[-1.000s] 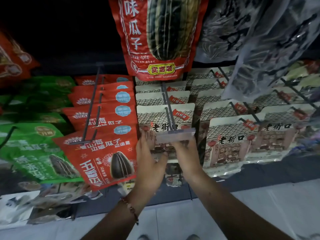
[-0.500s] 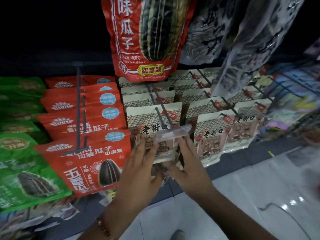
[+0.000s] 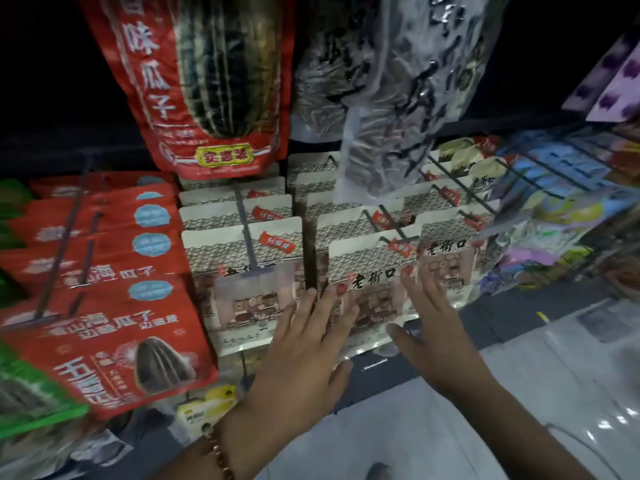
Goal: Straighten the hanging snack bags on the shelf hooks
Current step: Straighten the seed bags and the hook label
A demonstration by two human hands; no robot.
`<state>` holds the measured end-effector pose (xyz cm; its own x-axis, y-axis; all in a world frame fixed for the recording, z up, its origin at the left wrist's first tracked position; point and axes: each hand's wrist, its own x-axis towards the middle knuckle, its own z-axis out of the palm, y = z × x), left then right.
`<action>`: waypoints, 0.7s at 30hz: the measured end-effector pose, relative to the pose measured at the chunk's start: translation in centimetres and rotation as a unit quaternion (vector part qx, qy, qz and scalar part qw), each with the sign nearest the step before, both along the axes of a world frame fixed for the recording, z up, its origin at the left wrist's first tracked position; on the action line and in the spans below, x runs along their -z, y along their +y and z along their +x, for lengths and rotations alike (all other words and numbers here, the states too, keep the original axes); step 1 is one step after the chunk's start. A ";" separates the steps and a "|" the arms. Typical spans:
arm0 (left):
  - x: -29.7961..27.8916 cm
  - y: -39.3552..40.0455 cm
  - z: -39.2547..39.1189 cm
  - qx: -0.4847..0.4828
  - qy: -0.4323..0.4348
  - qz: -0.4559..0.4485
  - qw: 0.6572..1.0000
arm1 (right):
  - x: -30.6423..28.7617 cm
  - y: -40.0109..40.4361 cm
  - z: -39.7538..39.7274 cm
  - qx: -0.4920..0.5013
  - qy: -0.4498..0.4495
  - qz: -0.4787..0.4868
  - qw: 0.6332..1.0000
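Rows of cream snack bags hang on black hooks in the middle of the shelf. My left hand [image 3: 304,348] lies flat with fingers spread against the lower left edge of the front bag of the second row [image 3: 367,268]. My right hand [image 3: 433,323] is spread flat on that bag's right side, its fingertips reaching the bag behind it [image 3: 450,244]. Neither hand grips anything. To the left, the front bag of the first cream row [image 3: 239,244] hangs behind a clear price tag holder [image 3: 254,296] at its hook's tip.
Red seed bags [image 3: 121,327] hang in rows at left, green bags [image 3: 20,393] beyond them. A large red bag [image 3: 207,81] and clear seed bags [image 3: 398,98] hang above. Colourful packs [image 3: 571,209] fill the right. Pale floor [image 3: 519,393] lies below.
Both hands left the clear price tag holder and shifted right, onto the front bag of the neighbouring cream row, fingers now spread flat. The camera view turned right and moved closer.
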<state>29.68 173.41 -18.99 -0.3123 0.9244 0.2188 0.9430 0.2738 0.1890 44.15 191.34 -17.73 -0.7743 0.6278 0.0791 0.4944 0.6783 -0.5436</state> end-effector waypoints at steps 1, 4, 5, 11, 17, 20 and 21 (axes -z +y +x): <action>-0.1 1.5 0.6 -0.006 0.015 0.014 1.000 | 0.0 1.0 -0.1 -0.019 0.005 0.010 1.000; -0.1 5.9 1.9 -0.058 0.044 0.032 0.997 | 0.0 3.7 -0.7 -0.095 0.010 0.052 0.994; 0.2 7.2 2.1 -0.086 0.052 0.023 0.995 | 0.0 4.6 -1.1 -0.120 0.001 0.061 0.991; 1.3 11.2 1.2 -0.216 0.097 -0.028 0.971 | -0.4 9.0 -4.1 -0.224 -0.058 0.084 0.969; 2.5 10.8 3.0 -0.323 0.026 0.066 0.944 | 0.7 10.6 -2.7 -0.145 0.173 -0.072 0.971; 3.0 10.2 4.5 -0.345 -0.200 0.219 0.891 | 2.5 10.2 -1.5 -0.092 0.134 -0.185 0.969; 2.9 10.3 5.1 -0.347 -0.298 0.254 0.852 | 2.9 9.8 -1.3 -0.097 0.106 -0.218 0.965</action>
<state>34.74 183.74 -21.86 -0.9408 0.3055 0.1468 0.2825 0.4672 0.8378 42.88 201.13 -20.67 -0.8760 0.4821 0.0096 0.2280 0.4317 -0.8727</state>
